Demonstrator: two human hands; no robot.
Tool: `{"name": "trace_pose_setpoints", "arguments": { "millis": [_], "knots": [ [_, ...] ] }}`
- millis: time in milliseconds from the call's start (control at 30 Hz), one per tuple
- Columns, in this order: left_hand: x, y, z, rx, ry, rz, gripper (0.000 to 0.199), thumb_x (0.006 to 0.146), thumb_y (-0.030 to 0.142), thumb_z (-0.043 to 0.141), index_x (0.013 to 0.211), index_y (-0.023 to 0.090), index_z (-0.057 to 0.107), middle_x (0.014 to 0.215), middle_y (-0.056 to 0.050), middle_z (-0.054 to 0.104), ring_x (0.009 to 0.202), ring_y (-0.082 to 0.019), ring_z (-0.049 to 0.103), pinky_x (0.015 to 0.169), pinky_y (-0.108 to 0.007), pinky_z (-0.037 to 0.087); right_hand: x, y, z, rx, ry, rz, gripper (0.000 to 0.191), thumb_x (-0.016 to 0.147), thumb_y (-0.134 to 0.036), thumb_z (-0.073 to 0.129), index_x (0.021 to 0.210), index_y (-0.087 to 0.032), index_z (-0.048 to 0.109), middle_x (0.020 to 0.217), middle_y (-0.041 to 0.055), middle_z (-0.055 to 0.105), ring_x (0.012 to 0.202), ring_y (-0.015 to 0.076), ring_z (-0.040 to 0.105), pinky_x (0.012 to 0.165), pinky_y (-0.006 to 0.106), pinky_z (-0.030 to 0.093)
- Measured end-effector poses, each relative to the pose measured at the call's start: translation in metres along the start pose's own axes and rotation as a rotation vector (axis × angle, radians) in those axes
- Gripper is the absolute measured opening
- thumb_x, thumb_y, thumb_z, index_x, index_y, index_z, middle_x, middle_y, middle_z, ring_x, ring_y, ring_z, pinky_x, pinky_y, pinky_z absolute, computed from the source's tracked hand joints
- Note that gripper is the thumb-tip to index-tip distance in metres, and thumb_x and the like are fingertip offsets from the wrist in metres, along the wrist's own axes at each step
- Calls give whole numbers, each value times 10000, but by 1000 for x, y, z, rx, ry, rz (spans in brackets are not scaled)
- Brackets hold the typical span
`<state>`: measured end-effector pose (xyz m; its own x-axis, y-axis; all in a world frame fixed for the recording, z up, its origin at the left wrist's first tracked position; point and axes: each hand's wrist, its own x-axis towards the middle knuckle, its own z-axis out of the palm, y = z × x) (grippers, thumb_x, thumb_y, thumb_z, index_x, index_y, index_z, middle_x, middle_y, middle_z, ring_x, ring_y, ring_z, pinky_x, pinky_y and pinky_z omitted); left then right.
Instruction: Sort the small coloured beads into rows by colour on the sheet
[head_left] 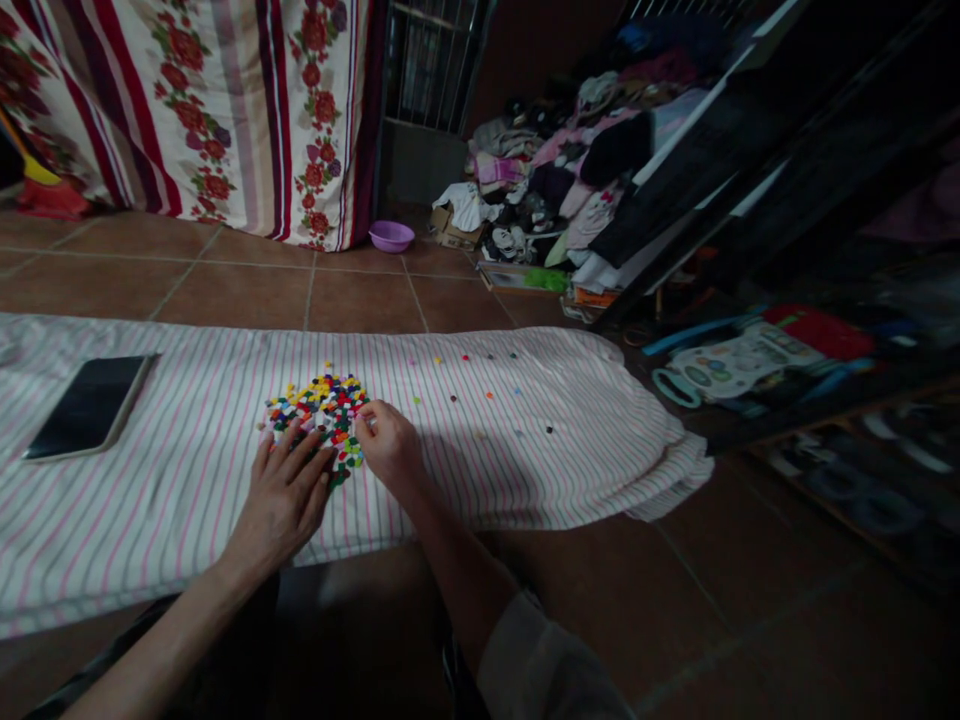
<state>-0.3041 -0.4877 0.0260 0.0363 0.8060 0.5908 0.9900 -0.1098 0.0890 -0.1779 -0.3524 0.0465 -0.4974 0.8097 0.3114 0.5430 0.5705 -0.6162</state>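
A heap of small coloured pieces (330, 393), like beads, lies on a striped cloth (187, 500). My left hand (289, 485) rests with fingers spread on the heap's near left side, touching the pieces. At the heap's right edge, my right hand (386, 443) has thumb and finger pinched together; whatever is between the tips is too small to make out. To the right, single pieces lie apart in loose rows, among them a red piece (465, 357), an orange piece (490, 395) and a black piece (550, 430).
A phone (90, 405) lies on the cloth at the left. Beyond the cloth is a tiled floor (360, 295) with a purple basin (391, 236) by a floral curtain (247, 120). Piled clothes (570, 170) stand at the back; a dark shelf (840, 440) is at the right.
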Motion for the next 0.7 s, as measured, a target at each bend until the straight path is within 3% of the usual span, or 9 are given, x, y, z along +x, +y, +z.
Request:
{"name": "trace_pose_setpoints", "arguments": {
  "millis": [200,400,533,700],
  "knots": [
    [8,19,6,-17,-10,68,327,899,233,497,1190,163,629,1323,-120,602,1423,-338,308,1146,-597,277,-1,19,-19,91,121,-38,99,847,-194,531,894,-205,617,883,29,654,789,153,607,751,251,466],
    [12,25,11,11,-45,66,327,908,277,494,1180,170,641,1328,-120,598,1432,-350,284,1134,-598,305,-9,51,-62,105,209,-38,164,851,-204,503,915,-188,653,878,58,655,836,175,616,791,287,486],
    [10,17,17,16,-16,53,302,909,289,497,1143,186,659,1285,-127,621,1437,-352,272,1107,-601,346,-17,85,-95,117,325,19,212,838,-260,501,925,-188,680,858,56,662,821,175,618,789,292,497],
    [9,13,22,20,17,19,299,916,326,494,1116,189,669,1264,-138,629,1430,-363,286,1088,-614,361,-12,147,-136,102,422,228,280,816,-344,538,978,-184,701,876,50,677,739,153,605,733,271,507]
  ]
}}
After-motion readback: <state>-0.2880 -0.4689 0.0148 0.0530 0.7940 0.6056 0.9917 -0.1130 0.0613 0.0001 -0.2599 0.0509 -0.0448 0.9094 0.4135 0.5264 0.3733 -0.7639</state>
